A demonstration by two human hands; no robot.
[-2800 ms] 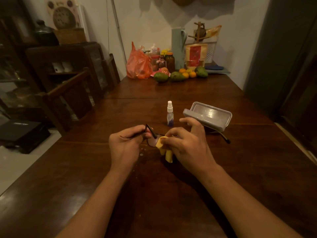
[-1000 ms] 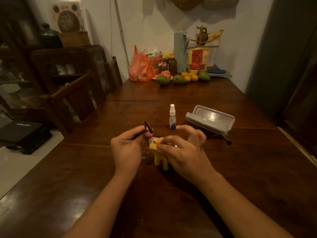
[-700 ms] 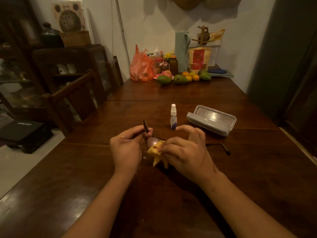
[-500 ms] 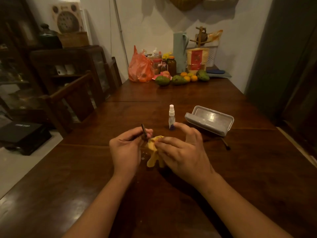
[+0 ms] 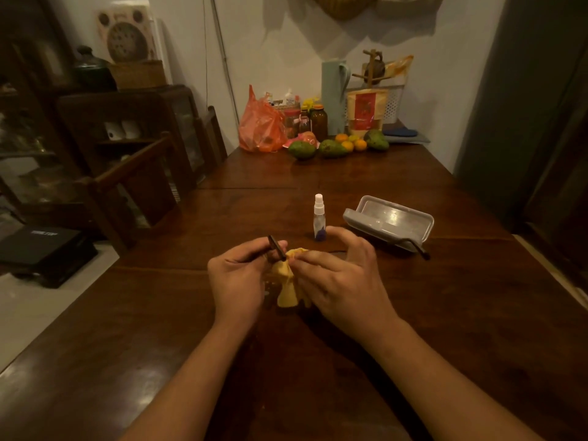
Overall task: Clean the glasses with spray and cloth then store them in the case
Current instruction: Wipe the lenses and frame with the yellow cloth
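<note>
Wiping stage: my left grip (image 5: 237, 278) pinches the glasses (image 5: 276, 248), my right grip (image 5: 343, 281) pinches the cloth (image 5: 288, 288) against them. Storing remains, I judge; the case (image 5: 389, 222) lies open, center-right.

Most of the glasses (image 5: 276, 248) are hidden. The yellow cloth (image 5: 288, 288) and the right hand (image 5: 342, 281) cover both lenses and the frame front, leaving one dark temple poking up from the left hand (image 5: 237, 278) and the other's tip in front of the case (image 5: 389, 222). The jars (image 5: 318, 122) at the worktop's (image 5: 445, 313) far end carry labels too small to read, and both forearms are cut off by the bottom edge.
</note>
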